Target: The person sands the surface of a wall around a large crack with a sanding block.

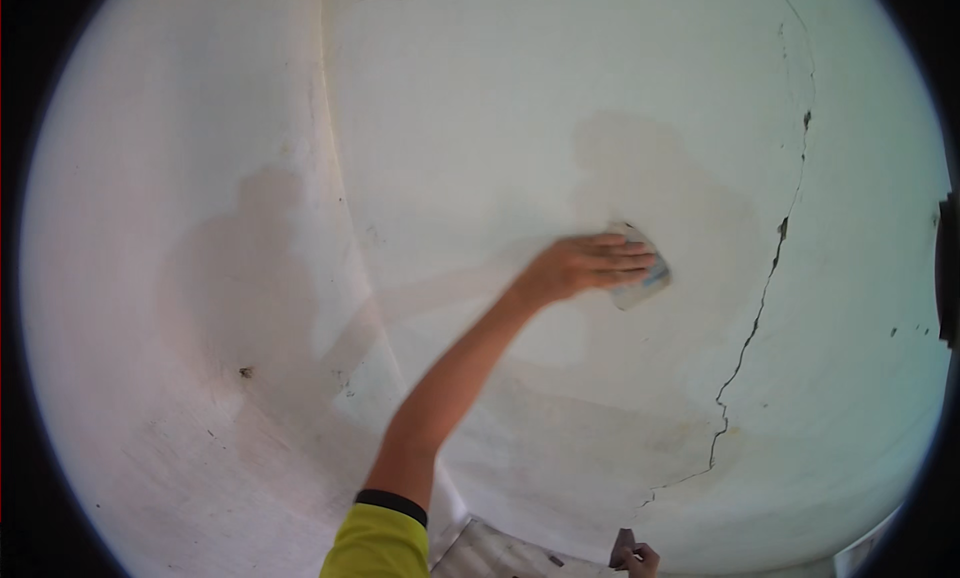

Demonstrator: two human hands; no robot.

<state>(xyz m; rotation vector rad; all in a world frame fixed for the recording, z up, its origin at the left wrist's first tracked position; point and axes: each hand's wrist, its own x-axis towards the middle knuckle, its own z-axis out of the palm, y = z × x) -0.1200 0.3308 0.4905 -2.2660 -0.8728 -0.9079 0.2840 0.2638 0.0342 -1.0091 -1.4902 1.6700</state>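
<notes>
My left hand [590,263] reaches far out to the wall, its fingers laid flat over a thin pale-grey sheet-like piece [633,296] with a bluish patch. The piece lies against the wall [560,378]; whether it is a scraper or an abrasive sheet I cannot tell. The thumb of that hand is hidden. Low in the view, near the wall's foot, my right hand [641,559] has its fingers closed round a small dark-grey flat block [622,546], held upright. Most of the right arm is out of view.
A long jagged crack [752,338] runs down the wall on the right. To the left, a wall corner [345,208] meets a second wall [120,358] with small chips. A dark object [946,268] stands out at the right edge. Some floor [510,555] shows below.
</notes>
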